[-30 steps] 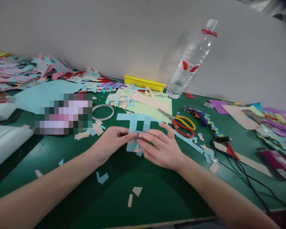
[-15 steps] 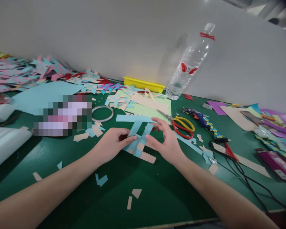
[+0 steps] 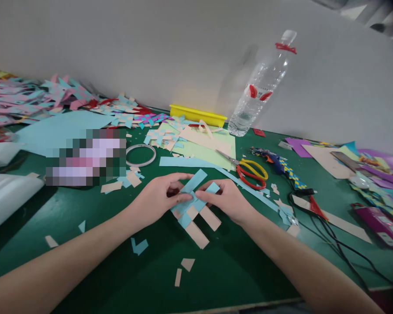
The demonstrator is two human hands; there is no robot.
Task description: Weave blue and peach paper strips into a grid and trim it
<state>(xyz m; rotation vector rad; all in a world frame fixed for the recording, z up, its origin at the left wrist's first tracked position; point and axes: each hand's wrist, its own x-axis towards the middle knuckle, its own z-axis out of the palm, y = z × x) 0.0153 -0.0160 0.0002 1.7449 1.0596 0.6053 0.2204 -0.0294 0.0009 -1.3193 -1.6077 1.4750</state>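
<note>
Between my hands is a small weave of paper strips (image 3: 192, 212), light blue crossed with pale peach. Two blue ends point up and away, and two peach ends point down to the right. My left hand (image 3: 162, 194) pinches its left side between thumb and fingers. On the right side, my right hand (image 3: 225, 198) grips the weave near a blue strip end, thumb on top. Fingers partly hide both edges. Just beyond the hands lies a long light blue paper strip (image 3: 183, 162). Scissors (image 3: 252, 174) with red and yellow handles rest to the right of it.
A clear bottle (image 3: 260, 89) leans by the grey wall beside a yellow tray (image 3: 198, 115). A silver ring (image 3: 140, 155) lies left of centre, near a blurred-out object (image 3: 85, 161). Paper scraps (image 3: 187, 264) dot the green table (image 3: 118, 279). Black cables (image 3: 337, 244) run at right.
The weave has turned, so its peach ends now point down and right. My right hand's fingers, spread before, have closed on the weave's right side. My left hand keeps its hold.
</note>
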